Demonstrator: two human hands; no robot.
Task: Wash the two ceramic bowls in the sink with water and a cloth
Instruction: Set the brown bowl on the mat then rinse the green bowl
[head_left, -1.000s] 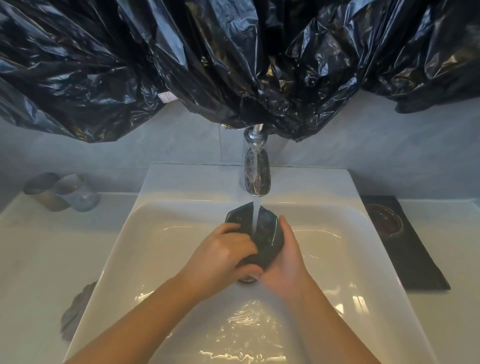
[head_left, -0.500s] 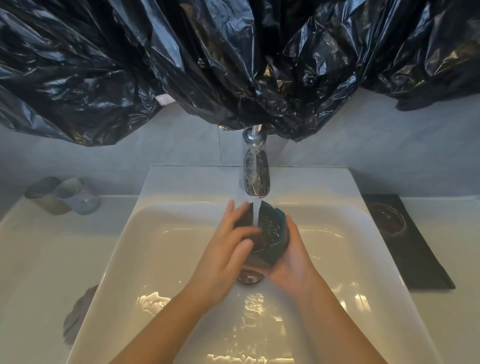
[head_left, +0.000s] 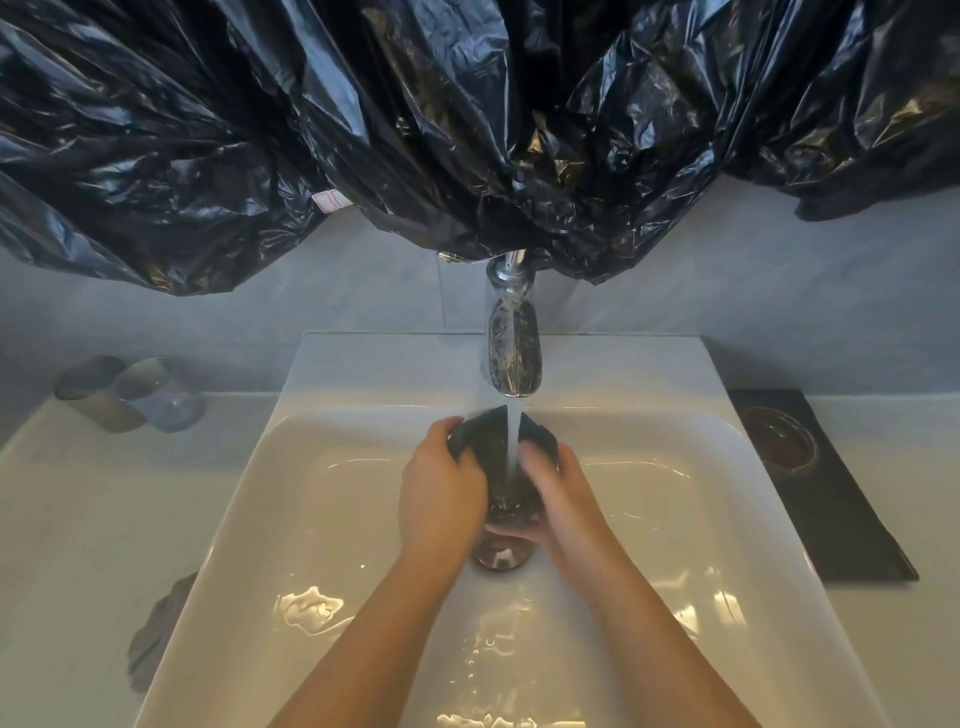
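Note:
A dark ceramic bowl (head_left: 493, 447) is tilted under the water stream from the chrome tap (head_left: 511, 353), over the white sink (head_left: 322, 483). My left hand (head_left: 441, 488) grips the bowl's left side, fingers curled over its rim. My right hand (head_left: 563, 499) cups the right side and underside; it is blurred by motion. A second, brown bowl (head_left: 779, 441) sits on a dark mat (head_left: 841, 519) to the right of the sink. A grey cloth (head_left: 156, 634) lies on the counter at the sink's left edge, untouched.
Two cups (head_left: 130, 395) stand at the back left of the counter. Black plastic sheeting (head_left: 467, 130) hangs over the wall above the tap. The drain (head_left: 501, 556) lies just below the hands, and water pools in the basin's front.
The bowl has been turned between my hands under the stream. My left hand went from fingers spread over the bowl's face to gripping its left rim. My right hand shifted round the right side.

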